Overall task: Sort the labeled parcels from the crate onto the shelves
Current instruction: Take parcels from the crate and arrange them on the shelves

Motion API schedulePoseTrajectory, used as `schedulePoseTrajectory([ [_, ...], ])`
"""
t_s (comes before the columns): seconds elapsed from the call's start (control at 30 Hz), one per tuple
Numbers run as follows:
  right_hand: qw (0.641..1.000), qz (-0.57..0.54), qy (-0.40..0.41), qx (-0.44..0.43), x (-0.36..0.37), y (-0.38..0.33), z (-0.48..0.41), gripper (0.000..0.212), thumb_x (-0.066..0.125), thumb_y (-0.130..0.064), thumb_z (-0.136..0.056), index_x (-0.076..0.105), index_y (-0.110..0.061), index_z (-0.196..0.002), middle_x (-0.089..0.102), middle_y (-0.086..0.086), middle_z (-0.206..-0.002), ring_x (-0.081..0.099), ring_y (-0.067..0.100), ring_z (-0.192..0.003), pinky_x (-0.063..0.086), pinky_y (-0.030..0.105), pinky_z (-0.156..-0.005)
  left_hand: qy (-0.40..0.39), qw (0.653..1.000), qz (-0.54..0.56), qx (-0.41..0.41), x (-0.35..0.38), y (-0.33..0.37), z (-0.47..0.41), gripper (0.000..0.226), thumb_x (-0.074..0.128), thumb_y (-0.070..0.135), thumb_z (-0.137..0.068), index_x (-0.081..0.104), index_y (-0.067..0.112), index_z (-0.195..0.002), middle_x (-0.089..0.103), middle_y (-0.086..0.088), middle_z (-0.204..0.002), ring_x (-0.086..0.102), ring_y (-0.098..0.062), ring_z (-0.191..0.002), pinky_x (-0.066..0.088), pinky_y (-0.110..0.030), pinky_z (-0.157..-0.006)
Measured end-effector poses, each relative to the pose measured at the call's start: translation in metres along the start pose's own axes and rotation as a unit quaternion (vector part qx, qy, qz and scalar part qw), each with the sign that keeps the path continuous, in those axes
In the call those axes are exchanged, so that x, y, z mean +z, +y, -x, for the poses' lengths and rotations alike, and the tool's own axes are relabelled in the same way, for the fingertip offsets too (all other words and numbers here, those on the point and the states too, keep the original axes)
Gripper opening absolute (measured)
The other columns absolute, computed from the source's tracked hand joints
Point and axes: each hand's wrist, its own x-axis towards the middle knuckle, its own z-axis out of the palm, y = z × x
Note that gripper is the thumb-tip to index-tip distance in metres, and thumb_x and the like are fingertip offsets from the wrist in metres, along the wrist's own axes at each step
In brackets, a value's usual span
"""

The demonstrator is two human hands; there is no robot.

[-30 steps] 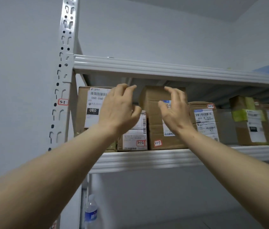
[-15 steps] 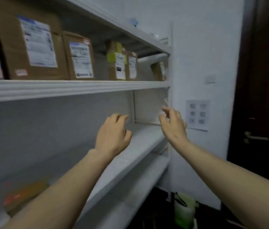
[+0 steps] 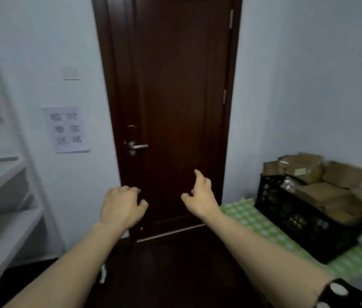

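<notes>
While neither holds anything, left hand (image 3: 121, 207) with fingers loosely curled and right hand (image 3: 200, 194) with fingers loosely spread hover before the door (image 3: 171, 107). Crate (image 3: 304, 218): right of the door, heaped with parcels (image 3: 322, 181). Shelves (image 3: 2, 174): left of the door. Step, as judged: fetching a parcel. Next: turn right, reach down, grip one parcel.

A black crate (image 3: 297, 221) of brown parcels (image 3: 322, 192) sits on a green mat (image 3: 249, 216) on the dark floor (image 3: 175, 274).

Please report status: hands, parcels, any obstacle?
Hands empty: left hand open, right hand open. Many parcels piled in black crate on green mat. No obstacle seen.
</notes>
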Motion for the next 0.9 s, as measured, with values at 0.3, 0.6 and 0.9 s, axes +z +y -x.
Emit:
schedulePoseTrajectory([
  [0.3,0.979,0.058,0.096,0.170,-0.216,0.228,-0.049,0.075,0.056,-0.022,-0.093,0.008,-0.019,-0.152,0.015,0.011,-0.152,0.051,0.027,-0.117,0.046,0.037,-0.093,-0.082,0.980,0.085,0.160,0.100,0.298,-0.109,0.048,0.045,0.041,-0.094,0.048,0.018,-0.137,0.054,-0.004,-0.135,0.047,-0.021,-0.126,0.035,-0.030,-0.104],
  [0.6,0.948,0.035,0.159,0.273,-0.310,0.369,-0.100,0.073,0.056,-0.023,-0.092,0.012,-0.021,-0.150,0.021,0.012,-0.149,0.050,0.030,-0.119,0.048,0.032,-0.086,-0.171,0.950,0.140,0.220,0.180,0.470,-0.204,0.049,0.046,0.039,-0.094,0.047,0.018,-0.137,0.052,-0.005,-0.136,0.045,-0.024,-0.126,0.043,-0.033,-0.096],
  [0.9,0.910,0.005,0.248,0.333,-0.389,0.472,-0.194,0.061,0.053,-0.014,-0.092,0.026,-0.016,-0.147,0.033,0.012,-0.145,0.054,0.021,-0.105,0.046,0.029,-0.092,-0.214,0.892,0.270,0.292,0.246,0.641,-0.327,0.063,0.057,0.048,-0.084,0.043,0.016,-0.137,0.050,-0.005,-0.132,0.050,-0.025,-0.119,0.045,-0.030,-0.089],
])
